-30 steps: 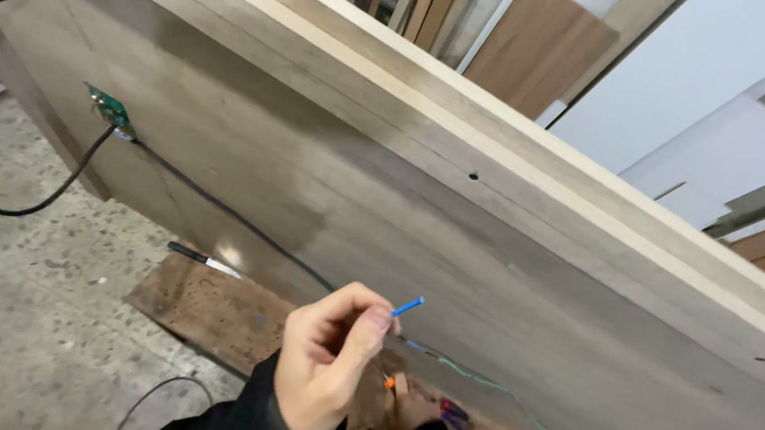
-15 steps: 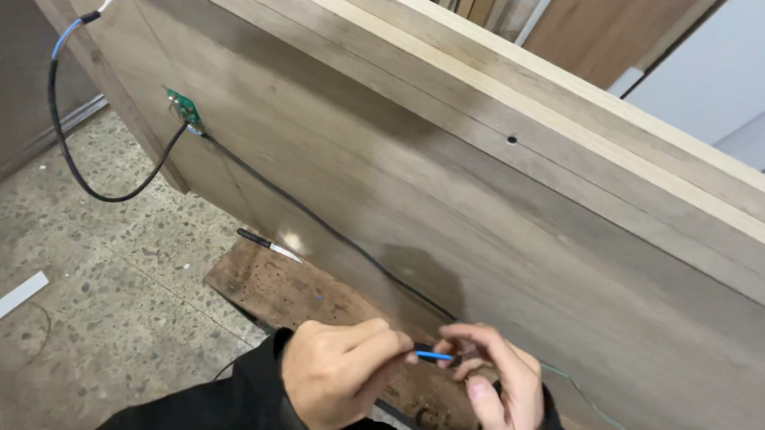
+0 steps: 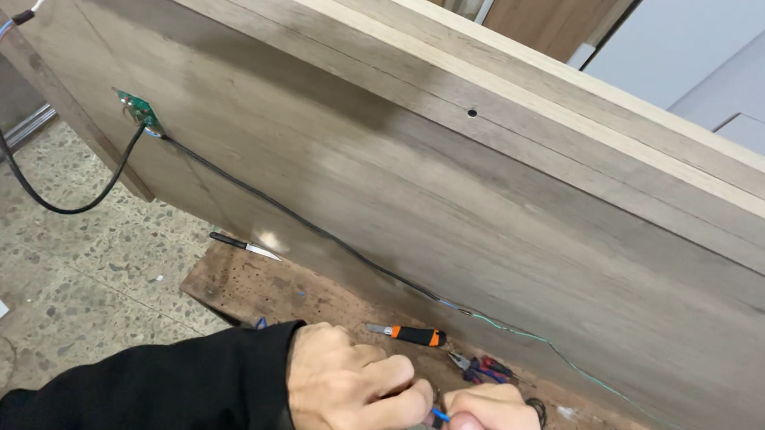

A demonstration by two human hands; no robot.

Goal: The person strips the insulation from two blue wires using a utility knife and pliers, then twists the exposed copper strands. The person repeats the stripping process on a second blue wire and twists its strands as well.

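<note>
My left hand (image 3: 346, 392) and right hand (image 3: 486, 425) both pinch the short blue wire (image 3: 441, 416), which lies crosswise between them, above the surface's (image 3: 304, 291) near edge.

A large wooden panel (image 3: 510, 207) stood tilted behind a low board (image 3: 304, 291) that lay on the floor (image 3: 41, 279). On the panel's left part sat a small circuit board (image 3: 139, 111), with a cable (image 3: 309, 227) running from it rightward along the panel. On the low board lay a screwdriver (image 3: 244, 245) to the left, a utility knife (image 3: 409, 334) further right, and pliers (image 3: 480, 368) just right of that. The left hand (image 3: 351, 385) and right hand (image 3: 488, 428) met in front of these, pinching a thin wire (image 3: 441, 416) between them.
</note>
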